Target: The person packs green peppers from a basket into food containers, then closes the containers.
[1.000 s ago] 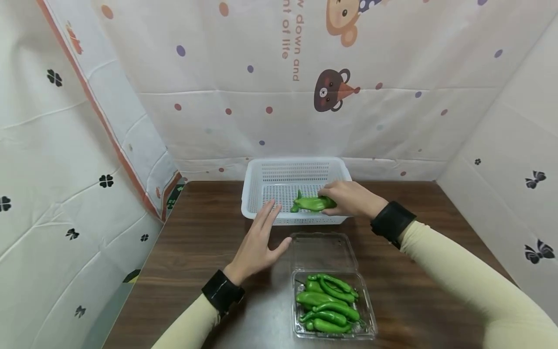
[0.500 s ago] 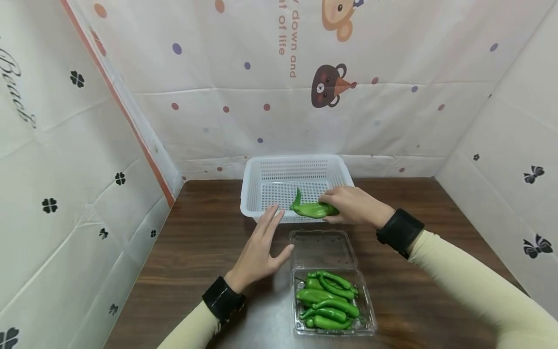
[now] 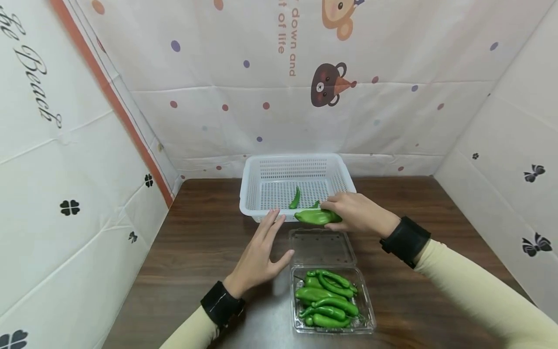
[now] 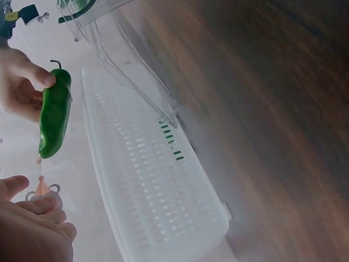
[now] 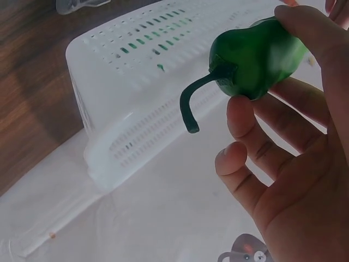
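My right hand (image 3: pixel 337 214) pinches a green pepper (image 3: pixel 315 216) over the front rim of the white perforated basket (image 3: pixel 266 167). In the right wrist view the pepper (image 5: pixel 256 54) sits between thumb and fingers, its curved stem pointing down. A thin green pepper (image 3: pixel 295 198) lies inside the basket. My left hand (image 3: pixel 267 242) rests flat on the table with straight fingers, its fingertips near the basket's front rim. The left wrist view shows the held pepper (image 4: pixel 54 117) beside the basket (image 4: pixel 158 191).
A clear clamshell box (image 3: pixel 365 310) with several green peppers stands near the front, its lid (image 3: pixel 320 247) lying open toward the basket. The dark wooden table (image 3: pixel 196 242) is walled on three sides by patterned cloth (image 3: pixel 392 121).
My right hand has drawn back with its pepper from over the basket floor to the front rim. A thin pepper now lies apart in the basket. The left hand has barely moved.
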The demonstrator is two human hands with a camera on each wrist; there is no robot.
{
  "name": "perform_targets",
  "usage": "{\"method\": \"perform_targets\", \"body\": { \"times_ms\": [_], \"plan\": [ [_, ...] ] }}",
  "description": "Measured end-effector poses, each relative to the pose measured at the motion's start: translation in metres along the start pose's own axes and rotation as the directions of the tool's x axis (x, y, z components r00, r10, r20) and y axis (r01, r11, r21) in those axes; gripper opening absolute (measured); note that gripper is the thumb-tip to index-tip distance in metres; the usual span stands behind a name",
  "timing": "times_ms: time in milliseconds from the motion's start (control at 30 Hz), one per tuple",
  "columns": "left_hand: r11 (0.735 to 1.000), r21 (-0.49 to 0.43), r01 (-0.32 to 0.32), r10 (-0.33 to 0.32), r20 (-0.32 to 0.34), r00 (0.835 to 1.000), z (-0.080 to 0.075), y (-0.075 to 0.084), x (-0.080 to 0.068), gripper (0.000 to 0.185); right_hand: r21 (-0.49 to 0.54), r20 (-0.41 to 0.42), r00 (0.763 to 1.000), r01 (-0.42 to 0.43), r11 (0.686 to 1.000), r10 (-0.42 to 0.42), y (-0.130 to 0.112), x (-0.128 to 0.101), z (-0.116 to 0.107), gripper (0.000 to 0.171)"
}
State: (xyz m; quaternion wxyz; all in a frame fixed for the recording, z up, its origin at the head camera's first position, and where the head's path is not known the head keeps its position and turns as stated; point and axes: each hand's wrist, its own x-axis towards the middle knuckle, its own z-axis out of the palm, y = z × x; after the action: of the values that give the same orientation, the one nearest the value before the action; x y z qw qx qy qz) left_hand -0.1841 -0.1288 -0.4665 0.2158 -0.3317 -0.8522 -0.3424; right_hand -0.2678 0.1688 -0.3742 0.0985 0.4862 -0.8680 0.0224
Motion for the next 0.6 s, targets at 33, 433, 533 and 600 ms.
{"method": "perform_targets", "body": {
  "times_ms": [33,433,533,600],
  "plan": [
    [1.0,-0.003,-0.002,0.002,-0.001,1.0,0.0,0.0,-0.001,0.083,0.002,-0.007,1.0,0.004,1.0,-0.004,-0.001,-0.001,0.001,0.038],
    [1.0,-0.011,-0.019,0.019,0.014,1.0,0.002,0.007,-0.005,0.081,-0.02,-0.022,0.999,0.026,0.999,-0.027,-0.019,-0.017,0.001,0.044],
    [1.0,-0.013,-0.024,0.024,0.017,1.0,0.002,0.009,-0.007,0.081,-0.007,-0.007,1.0,0.013,1.0,-0.013,-0.025,-0.021,0.002,0.044],
    [0.999,-0.014,-0.029,0.029,0.016,0.999,0.003,0.011,-0.009,0.081,0.001,-0.011,1.0,0.018,1.0,-0.018,-0.028,-0.024,0.003,0.044]
  ]
}}
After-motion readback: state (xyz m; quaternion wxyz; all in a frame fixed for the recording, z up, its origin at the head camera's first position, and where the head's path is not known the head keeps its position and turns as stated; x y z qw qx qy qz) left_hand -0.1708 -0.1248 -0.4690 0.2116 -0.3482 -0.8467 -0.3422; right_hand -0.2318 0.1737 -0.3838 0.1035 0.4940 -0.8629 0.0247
